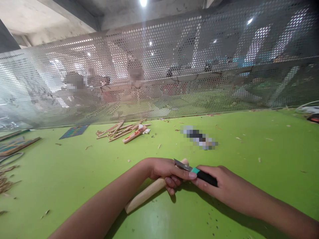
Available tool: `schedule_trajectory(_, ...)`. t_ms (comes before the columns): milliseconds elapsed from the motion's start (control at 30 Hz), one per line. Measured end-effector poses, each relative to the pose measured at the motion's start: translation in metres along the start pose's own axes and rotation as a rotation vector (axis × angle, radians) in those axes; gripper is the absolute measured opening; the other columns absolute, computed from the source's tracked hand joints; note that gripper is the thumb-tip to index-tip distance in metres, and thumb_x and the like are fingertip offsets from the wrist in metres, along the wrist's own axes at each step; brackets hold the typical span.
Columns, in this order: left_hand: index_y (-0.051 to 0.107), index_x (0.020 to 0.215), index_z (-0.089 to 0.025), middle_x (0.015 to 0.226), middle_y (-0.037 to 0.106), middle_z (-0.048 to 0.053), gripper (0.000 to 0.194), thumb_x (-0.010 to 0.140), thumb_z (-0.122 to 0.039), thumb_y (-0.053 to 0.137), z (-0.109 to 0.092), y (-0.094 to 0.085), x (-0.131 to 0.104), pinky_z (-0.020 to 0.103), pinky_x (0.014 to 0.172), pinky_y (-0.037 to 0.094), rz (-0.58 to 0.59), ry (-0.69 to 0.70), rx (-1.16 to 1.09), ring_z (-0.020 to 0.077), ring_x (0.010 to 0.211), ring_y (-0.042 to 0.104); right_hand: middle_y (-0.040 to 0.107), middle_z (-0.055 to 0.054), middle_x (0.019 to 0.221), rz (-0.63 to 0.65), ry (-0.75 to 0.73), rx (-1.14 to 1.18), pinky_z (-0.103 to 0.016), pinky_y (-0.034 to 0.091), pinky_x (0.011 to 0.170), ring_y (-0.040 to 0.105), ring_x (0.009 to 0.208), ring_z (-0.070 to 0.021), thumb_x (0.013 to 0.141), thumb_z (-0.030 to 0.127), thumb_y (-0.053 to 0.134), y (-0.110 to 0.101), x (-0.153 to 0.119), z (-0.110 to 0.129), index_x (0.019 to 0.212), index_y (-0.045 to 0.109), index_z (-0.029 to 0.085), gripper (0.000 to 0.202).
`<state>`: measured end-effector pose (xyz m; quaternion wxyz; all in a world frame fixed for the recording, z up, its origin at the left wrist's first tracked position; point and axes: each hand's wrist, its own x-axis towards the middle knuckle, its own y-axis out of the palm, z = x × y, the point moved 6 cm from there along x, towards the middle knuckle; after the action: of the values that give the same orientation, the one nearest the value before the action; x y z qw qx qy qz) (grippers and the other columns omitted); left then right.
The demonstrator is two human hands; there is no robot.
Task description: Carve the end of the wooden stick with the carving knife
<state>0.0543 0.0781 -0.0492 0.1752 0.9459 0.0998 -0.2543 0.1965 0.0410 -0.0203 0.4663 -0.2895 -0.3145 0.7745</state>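
A pale wooden stick (147, 195) lies slanted just above or on the green table (74, 179), its near end toward the lower left. My left hand (165, 171) is wrapped round it near its far end, fingers curled underneath. In my right hand (214, 181) is a utility knife (203, 176) with a black and teal handle. Its metal blade (181, 164) points up and left, over the stick's far end. My left thumb reaches to the knife near the teal part. Whether the blade touches the wood I cannot tell.
Split wood pieces (124, 129) lie in a pile at the back. A dark patterned sheet (74, 131) and framed boards (17, 146) are at the left, with shavings (6, 182) below. A blurred-out object (199, 136) lies behind my hands. A perforated metal screen (159, 73) closes the table's back; people show through it.
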Motion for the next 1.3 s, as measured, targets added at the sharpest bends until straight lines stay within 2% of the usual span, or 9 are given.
schedule_trajectory(167, 0.052, 0.078, -0.023, 0.051, 0.031, -0.013, 0.050, 0.067, -0.058, 0.087, -0.0010, 0.0009, -0.0009, 0.025, 0.057, 0.054, 0.004, -0.009, 0.003, 0.0045, 0.043, 0.027, 0.063, -0.001, 0.075, 0.006, 0.016, 0.002, -0.026, 0.034, 0.056, 0.048, 0.062, -0.0163, 0.099, 0.051, 0.049, 0.0008, 0.0009, -0.0017, 0.085, 0.060, 0.021, 0.035)
schedule_trajectory(567, 0.059, 0.084, -0.023, 0.052, 0.030, -0.014, 0.048, 0.068, -0.059, 0.087, -0.0003, 0.0010, -0.0020, 0.026, 0.059, 0.054, 0.006, -0.015, -0.014, 0.0044, 0.043, 0.027, 0.062, -0.001, 0.075, 0.017, 0.016, 0.017, -0.026, 0.034, 0.057, 0.048, 0.063, -0.0164, 0.099, 0.051, 0.050, 0.0013, 0.0005, -0.0019, 0.087, 0.061, 0.022, 0.034)
schedule_trajectory(1033, 0.059, 0.088, -0.022, 0.051, 0.031, -0.014, 0.051, 0.068, -0.061, 0.086, -0.0010, 0.0017, -0.0035, 0.022, 0.060, 0.052, -0.010, -0.013, -0.032, 0.0041, 0.043, 0.025, 0.064, -0.001, 0.075, -0.021, 0.006, -0.027, -0.026, 0.033, 0.056, 0.049, 0.062, -0.0161, 0.100, 0.054, 0.046, 0.0003, 0.0015, -0.0024, 0.086, 0.061, 0.022, 0.038)
schedule_trajectory(1300, 0.057, 0.082, -0.022, 0.052, 0.031, -0.013, 0.052, 0.067, -0.063, 0.086, -0.0039, 0.0041, -0.0054, 0.023, 0.059, 0.052, -0.009, -0.013, -0.030, 0.0041, 0.043, 0.025, 0.065, -0.001, 0.076, -0.027, 0.005, -0.015, -0.027, 0.035, 0.057, 0.051, 0.064, -0.0171, 0.099, 0.055, 0.048, 0.0011, 0.0008, -0.0044, 0.086, 0.061, 0.022, 0.037)
